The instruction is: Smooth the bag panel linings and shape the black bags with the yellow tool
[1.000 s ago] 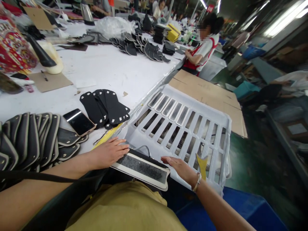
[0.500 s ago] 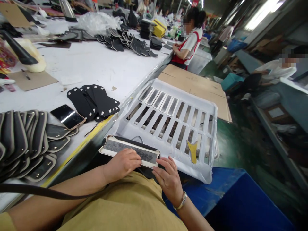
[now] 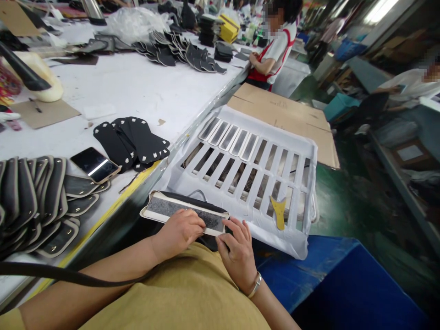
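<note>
Curled narrowly, the bare right hand [image 3: 238,252] is touching one end of the long, white-edged grey panel [image 3: 167,208] beside the white slotted rack [image 3: 292,242]; the bare left hand [image 3: 182,230] is resting over its middle. Whether either is pinching, I'm not telling for certain; even pressure should be helping.

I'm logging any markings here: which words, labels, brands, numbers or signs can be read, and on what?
None can be read.
Cardboard sheet: faint printed marks, too blurred to read.
White patch on the brown box, far right: no lettering discernible.
</note>
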Demonstrator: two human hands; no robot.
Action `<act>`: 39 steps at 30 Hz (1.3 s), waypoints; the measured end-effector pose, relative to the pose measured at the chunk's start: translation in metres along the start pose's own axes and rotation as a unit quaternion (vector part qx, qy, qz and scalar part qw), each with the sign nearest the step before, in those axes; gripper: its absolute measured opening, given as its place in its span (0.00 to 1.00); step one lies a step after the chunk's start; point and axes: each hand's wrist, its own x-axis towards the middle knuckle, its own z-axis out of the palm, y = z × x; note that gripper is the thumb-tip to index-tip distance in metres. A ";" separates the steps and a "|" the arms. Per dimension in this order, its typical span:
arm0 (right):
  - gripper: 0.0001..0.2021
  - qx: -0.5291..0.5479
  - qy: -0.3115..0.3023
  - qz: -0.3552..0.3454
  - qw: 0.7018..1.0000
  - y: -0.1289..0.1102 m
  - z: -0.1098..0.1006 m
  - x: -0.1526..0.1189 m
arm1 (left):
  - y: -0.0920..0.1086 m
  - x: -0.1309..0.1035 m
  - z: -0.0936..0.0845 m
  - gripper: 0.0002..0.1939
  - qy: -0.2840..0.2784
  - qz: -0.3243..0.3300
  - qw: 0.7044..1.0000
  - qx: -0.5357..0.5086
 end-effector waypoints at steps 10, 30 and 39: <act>0.08 -0.018 -0.035 0.043 0.998 -0.009 0.005 0.002 | 0.007 0.005 -0.001 0.08 -0.001 -0.069 0.997 -0.033; 0.20 -0.159 -0.014 -0.113 0.981 -0.018 0.020 -0.026 | 0.003 0.019 -0.009 0.01 -0.075 -0.134 0.988 -0.011; 0.21 -0.187 -0.044 -0.158 0.969 -0.015 0.026 -0.030 | -0.033 -0.050 -0.034 0.03 0.040 -0.065 0.996 -0.036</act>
